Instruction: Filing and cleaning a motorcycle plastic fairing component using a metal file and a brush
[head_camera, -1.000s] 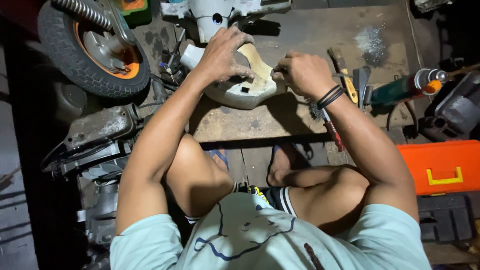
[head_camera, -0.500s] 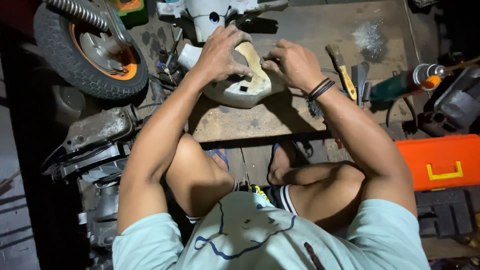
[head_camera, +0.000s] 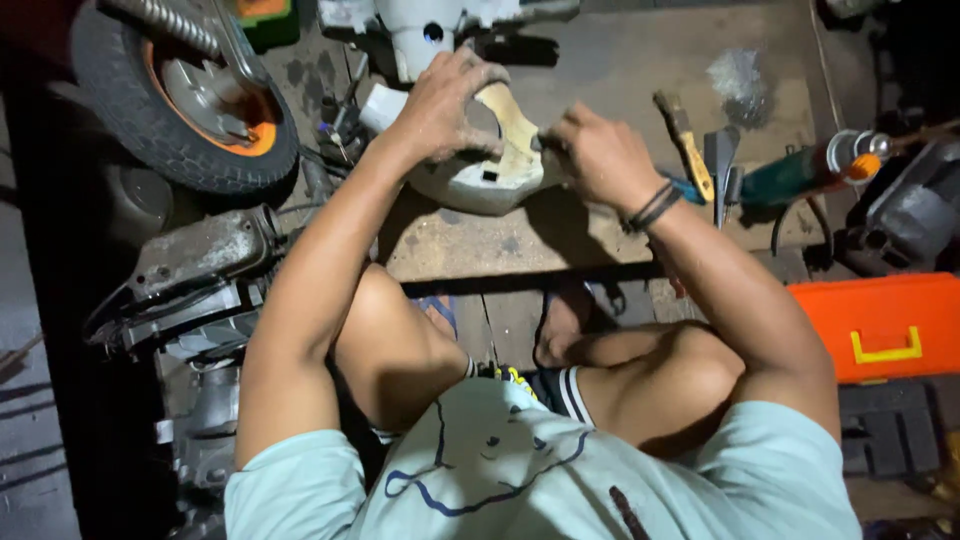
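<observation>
Hands (head_camera: 445, 105) grip white panel (head_camera: 480, 185) near board edge (head_camera: 520, 262)

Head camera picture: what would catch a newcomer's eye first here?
First, the two hands at the middle: the left hand lies over a white curved body panel with a tan patch, and the right hand presses at its edge. Next, the black wheel with an orange hub at upper left, and the bright orange toolbox at the right.
</observation>
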